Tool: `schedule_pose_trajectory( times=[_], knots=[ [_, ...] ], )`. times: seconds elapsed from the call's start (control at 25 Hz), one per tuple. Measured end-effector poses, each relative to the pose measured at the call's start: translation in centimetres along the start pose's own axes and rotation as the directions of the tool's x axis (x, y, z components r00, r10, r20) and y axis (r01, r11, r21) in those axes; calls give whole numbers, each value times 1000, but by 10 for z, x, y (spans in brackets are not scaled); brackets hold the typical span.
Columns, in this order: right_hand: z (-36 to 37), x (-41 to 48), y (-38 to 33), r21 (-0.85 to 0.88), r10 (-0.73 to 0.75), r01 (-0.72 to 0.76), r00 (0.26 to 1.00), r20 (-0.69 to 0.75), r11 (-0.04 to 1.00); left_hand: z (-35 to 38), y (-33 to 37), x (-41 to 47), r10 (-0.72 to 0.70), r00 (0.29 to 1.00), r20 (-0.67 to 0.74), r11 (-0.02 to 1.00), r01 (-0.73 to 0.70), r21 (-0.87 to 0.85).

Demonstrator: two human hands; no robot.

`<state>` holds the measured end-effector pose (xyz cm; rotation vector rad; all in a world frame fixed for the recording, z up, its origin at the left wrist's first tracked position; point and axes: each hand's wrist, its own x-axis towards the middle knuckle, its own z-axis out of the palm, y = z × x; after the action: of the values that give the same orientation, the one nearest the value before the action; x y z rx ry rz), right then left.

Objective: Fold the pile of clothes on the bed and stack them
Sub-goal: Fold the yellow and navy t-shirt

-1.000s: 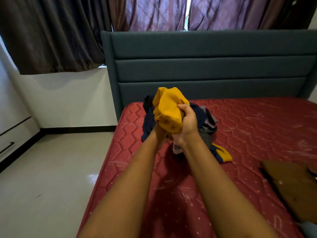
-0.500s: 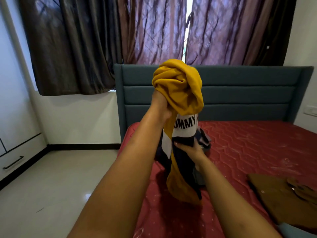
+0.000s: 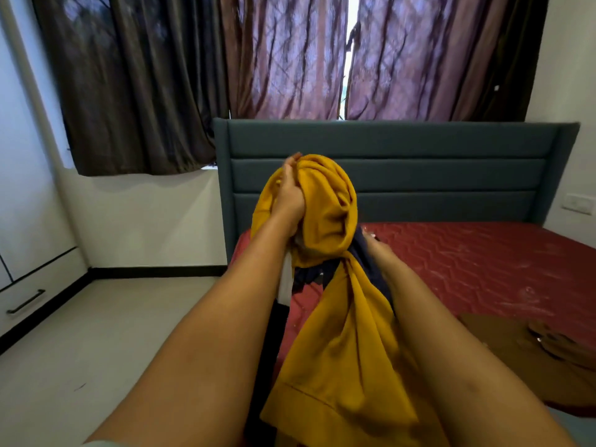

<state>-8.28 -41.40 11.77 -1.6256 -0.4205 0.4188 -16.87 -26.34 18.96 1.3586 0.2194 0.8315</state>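
The left hand [image 3: 290, 201] is raised in front of the teal headboard [image 3: 419, 175], its fingers curled tight round the bunched top of a yellow garment [image 3: 338, 350]; the cloth wraps over and beside the knuckles in a rounded knot. From that grip the garment hangs in a long twisted fall between the two forearms, above the near left corner of the bed [image 3: 483, 262]; navy panels show at its waist and a white strip [image 3: 285, 282] runs just under the left wrist, with no lettering readable on it from this angle. The right hand [image 3: 374, 250] sits lower, pressed against the navy part on the garment's right side; only a few fingertips [image 3: 369, 236] show past the fabric, so I cannot tell whether it grips or merely touches. The bed's red quilted mattress carries a brown garment [image 3: 532, 359] lying flat near its right edge, well apart from the yellow one. Purple-brown curtains [image 3: 290, 59] hang behind the headboard; a white drawer with a black handle [image 3: 25, 301] stands at far left, and a switch plate [image 3: 577, 204] sits on the right wall.
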Motion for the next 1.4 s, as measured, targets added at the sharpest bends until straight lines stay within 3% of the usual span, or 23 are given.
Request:
schedule_pose_trajectory(
  times=[0.04, 0.08, 0.16, 0.28, 0.32, 0.4, 0.44, 0.52, 0.6, 0.68, 0.76, 0.84, 0.88, 0.92, 0.96, 1.0, 1.04, 1.08, 1.12, 1.2, 1.24, 1.32, 1.4],
  knots=[
    [-4, 14, 28, -17, 87, -88, 994, -62, 996, -7, -30, -1, -14, 998, 58, 951, -4, 310],
    [-9, 27, 61, -46, 123, -127, 990, -68, 991, -16, -66, -3, -102, 989, 106, 835, 27, 550],
    [-9, 40, 125, -188, 188, -194, 981, -49, 963, -38, -138, -17, -316, 947, 54, 609, 159, 777],
    [8, 5, 191, -525, 343, -214, 925, 160, 823, -61, -208, -68, -601, 794, -93, 420, 413, 808],
    [13, -4, 215, -687, 401, -144, 887, 230, 712, -68, -225, -89, -657, 744, -122, 347, 443, 827],
    [22, -13, 251, -858, 445, -60, 872, 203, 510, -79, -253, -127, -705, 678, -209, 175, 451, 875],
    [26, -12, 265, -871, 428, -73, 889, 164, 485, -86, -264, -141, -690, 675, -261, 93, 440, 893],
    [35, -12, 273, -828, 357, -125, 929, 96, 546, -99, -279, -153, -616, 700, -363, -20, 446, 895],
    [42, 4, 272, -815, 247, -122, 969, 27, 567, -109, -284, -146, -515, 774, -369, -2, 429, 903],
    [46, 25, 262, -825, 235, -118, 972, 18, 552, -117, -288, -125, -402, 858, -318, 74, 377, 923],
    [46, 57, 257, -892, 304, -124, 952, 16, 434, -125, -285, -92, -336, 894, -296, 104, 348, 932],
    [43, 95, 243, -957, 421, -57, 904, 72, 286, -138, -276, -50, -302, 908, -291, 68, 325, 943],
    [39, 113, 229, -961, 479, -29, 871, 112, 277, -147, -265, -29, -256, 920, -298, 65, 324, 944],
    [33, 130, 209, -949, 465, -50, 879, 107, 313, -155, -253, -8, -176, 933, -314, 80, 332, 940],
    [23, 148, 185, -888, 380, -125, 923, 60, 443, -162, -238, 10, -56, 938, -342, 112, 347, 931],
    [14, 163, 165, -742, 229, -187, 972, -47, 644, -166, -226, 26, 66, 926, -372, 164, 357, 919],
    [6, 172, 148, -579, 37, -164, 974, -224, 799, -164, -217, 37, 167, 904, -394, 233, 353, 906],
    [1, 173, 137, -480, -96, -81, 938, -333, 873, -159, -213, 42, 227, 888, -399, 294, 328, 898],
    [2, 168, 135, -476, -176, 15, 939, -295, 880, -149, -215, 41, 226, 901, -371, 325, 289, 900],
    [15, 149, 155, -571, -158, 97, 986, -58, 815, -126, -241, 23, 72, 971, -230, 290, 200, 936],
    [23, 138, 176, -613, -73, 79, 997, 35, 786, -115, -260, 7, -35, 988, -150, 282, 154, 947],
    [37, 112, 227, -694, 113, 41, 978, 176, 719, -98, -298, -34, -246, 967, -67, 362, 156, 919],
    [42, 81, 273, -806, 231, -22, 962, 143, 592, -87, -320, -74, -404, 914, -38, 458, 238, 856]
  ],
)
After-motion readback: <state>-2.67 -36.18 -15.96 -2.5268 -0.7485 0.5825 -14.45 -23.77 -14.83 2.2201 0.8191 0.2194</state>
